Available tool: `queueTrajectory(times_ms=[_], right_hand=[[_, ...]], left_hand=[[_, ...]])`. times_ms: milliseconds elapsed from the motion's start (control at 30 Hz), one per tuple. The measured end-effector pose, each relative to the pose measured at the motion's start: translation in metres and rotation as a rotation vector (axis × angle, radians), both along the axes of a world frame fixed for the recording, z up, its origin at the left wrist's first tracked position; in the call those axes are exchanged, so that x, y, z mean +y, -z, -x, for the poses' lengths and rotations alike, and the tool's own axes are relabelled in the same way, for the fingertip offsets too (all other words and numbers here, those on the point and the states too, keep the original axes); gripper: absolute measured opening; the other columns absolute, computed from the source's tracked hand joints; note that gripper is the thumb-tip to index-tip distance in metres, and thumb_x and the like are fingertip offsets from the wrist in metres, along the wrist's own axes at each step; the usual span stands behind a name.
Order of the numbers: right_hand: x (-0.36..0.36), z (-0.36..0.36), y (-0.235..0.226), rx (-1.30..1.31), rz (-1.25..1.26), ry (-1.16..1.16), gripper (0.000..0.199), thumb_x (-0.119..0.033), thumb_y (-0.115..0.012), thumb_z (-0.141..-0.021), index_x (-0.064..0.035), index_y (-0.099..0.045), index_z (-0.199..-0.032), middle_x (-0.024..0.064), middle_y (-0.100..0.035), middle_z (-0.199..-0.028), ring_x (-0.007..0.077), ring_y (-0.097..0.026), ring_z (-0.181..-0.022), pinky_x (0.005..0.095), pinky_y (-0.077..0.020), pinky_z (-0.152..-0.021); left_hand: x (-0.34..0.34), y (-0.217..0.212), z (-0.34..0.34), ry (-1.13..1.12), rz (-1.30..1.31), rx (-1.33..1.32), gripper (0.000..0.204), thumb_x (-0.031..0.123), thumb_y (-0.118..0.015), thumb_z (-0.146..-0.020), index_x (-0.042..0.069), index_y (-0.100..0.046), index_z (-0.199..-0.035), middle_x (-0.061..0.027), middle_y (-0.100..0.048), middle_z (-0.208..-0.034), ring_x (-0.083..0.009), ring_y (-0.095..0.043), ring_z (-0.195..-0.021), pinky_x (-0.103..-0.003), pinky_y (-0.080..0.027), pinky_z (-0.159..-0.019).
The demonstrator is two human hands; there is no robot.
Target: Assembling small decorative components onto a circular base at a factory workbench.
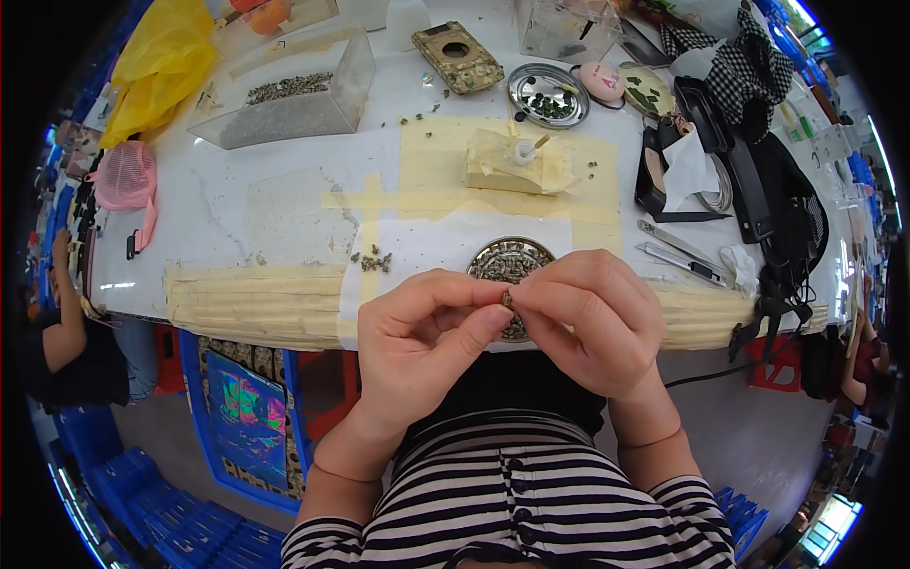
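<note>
Between my two hands, above the near edge of the table, is a tiny brownish metallic piece (508, 298). My left hand (417, 332) pinches at it with thumb and forefinger from the left. From the other side the fingertips of my right hand (597, 318) close on the same piece. Just behind and below the fingers sits a round metal dish (486, 250) filled with many similar small pieces; my hands cover its near part. Left of the dish, a small loose cluster of such pieces (373, 261) lies on white paper.
A clear bin (275, 119) of small pieces stands far left. Beyond the dish are a tape-covered block (517, 161) with a small white cup, a camouflage-patterned box (458, 57) and a tray of green pieces (548, 95). Tweezers (678, 242) and a cutter (678, 261) lie right.
</note>
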State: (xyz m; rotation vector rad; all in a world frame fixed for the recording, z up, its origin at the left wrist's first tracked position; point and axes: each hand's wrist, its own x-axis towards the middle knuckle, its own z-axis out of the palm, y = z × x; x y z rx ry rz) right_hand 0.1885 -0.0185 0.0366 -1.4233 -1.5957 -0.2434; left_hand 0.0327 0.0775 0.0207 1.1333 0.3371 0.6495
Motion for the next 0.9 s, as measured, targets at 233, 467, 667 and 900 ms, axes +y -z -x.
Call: queueTrajectory(times_ms=[233,467,667,900], right_hand=[[0.001,-0.001,-0.004,0.023,0.027,-0.053,0.027,0.005,-0.077,-0.064,-0.0010,-0.066,-0.089,0.0072,-0.064,-0.081,0.0234,-0.064,-0.068,0.0317,-0.0533,-0.057],[0.003,-0.002,-0.004,0.016,0.009,-0.088,0.029,0.004,-0.077,-0.063,-0.0011,-0.065,-0.089,0.0074,-0.064,-0.082,0.0232,-0.065,-0.069,0.0315,-0.0538,-0.058],[0.002,-0.003,-0.004,0.017,-0.003,-0.106,0.028,0.003,-0.077,-0.064,-0.0006,-0.065,-0.089,0.0081,-0.065,-0.082,0.0234,-0.065,-0.070,0.0309,-0.0546,-0.059],[0.002,-0.005,-0.003,-0.003,-0.032,-0.111,0.027,0.002,-0.077,-0.065,0.0004,-0.067,-0.090,0.0093,-0.067,-0.083,0.0237,-0.067,-0.071,0.0306,-0.0553,-0.060]], left_hand=[[0.001,0.004,0.000,0.030,0.092,0.009,0.013,-0.001,-0.065,-0.093,-0.006,-0.067,-0.105,-0.0081,-0.070,-0.091,-0.0096,-0.066,-0.080,-0.021,-0.055,-0.072],[-0.004,0.003,-0.002,-0.003,0.144,-0.012,0.012,0.001,-0.065,-0.094,-0.005,-0.066,-0.104,-0.0076,-0.070,-0.088,-0.0087,-0.066,-0.077,-0.021,-0.056,-0.071],[-0.007,0.004,-0.002,-0.009,0.158,-0.010,0.011,0.001,-0.065,-0.094,-0.005,-0.066,-0.103,-0.0082,-0.070,-0.088,-0.0091,-0.066,-0.076,-0.021,-0.055,-0.070],[-0.009,0.003,-0.002,-0.020,0.182,-0.036,0.010,0.001,-0.065,-0.094,-0.005,-0.066,-0.103,-0.0083,-0.070,-0.088,-0.0092,-0.065,-0.076,-0.021,-0.055,-0.069]])
